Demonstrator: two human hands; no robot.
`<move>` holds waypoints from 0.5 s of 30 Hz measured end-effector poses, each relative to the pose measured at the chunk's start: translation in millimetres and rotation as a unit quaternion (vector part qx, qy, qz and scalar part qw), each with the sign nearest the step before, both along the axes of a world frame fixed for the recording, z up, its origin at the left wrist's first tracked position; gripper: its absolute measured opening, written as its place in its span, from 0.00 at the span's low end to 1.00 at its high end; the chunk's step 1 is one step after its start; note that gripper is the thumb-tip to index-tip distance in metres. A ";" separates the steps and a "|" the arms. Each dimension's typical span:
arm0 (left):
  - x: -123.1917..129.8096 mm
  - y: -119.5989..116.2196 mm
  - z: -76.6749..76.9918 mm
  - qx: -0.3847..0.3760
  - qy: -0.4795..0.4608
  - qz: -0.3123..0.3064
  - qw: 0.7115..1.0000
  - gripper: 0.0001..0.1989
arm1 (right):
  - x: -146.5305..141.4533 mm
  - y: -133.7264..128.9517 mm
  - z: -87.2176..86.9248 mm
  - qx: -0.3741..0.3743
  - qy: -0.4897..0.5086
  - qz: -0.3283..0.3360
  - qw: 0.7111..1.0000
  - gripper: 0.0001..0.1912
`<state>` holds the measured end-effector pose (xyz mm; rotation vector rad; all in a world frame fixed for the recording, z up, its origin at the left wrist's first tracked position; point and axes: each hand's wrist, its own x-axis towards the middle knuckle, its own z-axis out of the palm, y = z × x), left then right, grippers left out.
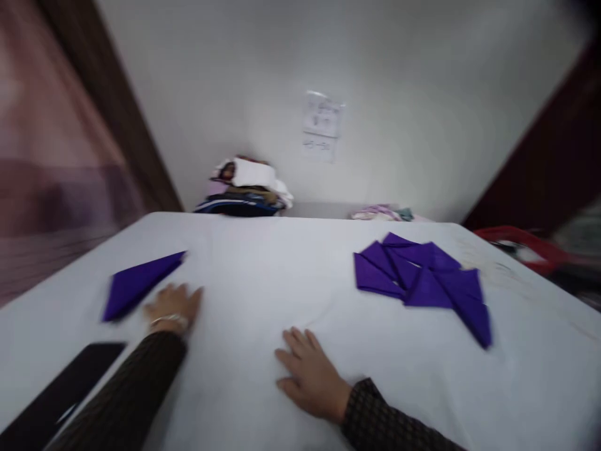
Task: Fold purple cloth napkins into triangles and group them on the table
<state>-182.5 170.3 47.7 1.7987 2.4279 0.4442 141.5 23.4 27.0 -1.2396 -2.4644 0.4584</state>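
Note:
My left hand [173, 307] rests palm down on the white table [263, 269], fingers spread and holding nothing, just right of a folded purple cloth [138, 283]. Near the middle of the table my right hand [310, 376] lies flat with its fingers apart and nothing in it. Several folded purple cloths [427, 275] overlap in a pile at the right, beyond my right hand. A dark flat object [61, 394] lies at the lower left, partly behind my left sleeve.
Behind the far edge stands a stack of folded clothes [248, 188], with a smaller cloth heap [382, 213] to its right. A red basket [521, 241] is beside the right edge. Paper notes [323, 125] hang on the wall; a pink curtain [51, 156] hangs left.

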 end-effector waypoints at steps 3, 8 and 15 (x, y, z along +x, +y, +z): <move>9.1 -2.1 -4.6 0.024 0.009 -0.024 0.999 0.29 | 2.6 2.2 -17.2 0.004 -0.007 0.002 1.000 0.24; -0.2 10.5 -13.8 0.057 0.026 -0.004 0.998 0.21 | 9.8 9.6 -61.5 0.035 0.041 0.023 0.998 0.33; -44.3 15.3 -3.9 0.173 0.043 0.053 0.983 0.18 | 16.1 22.9 -101.1 0.036 0.115 0.036 0.992 0.38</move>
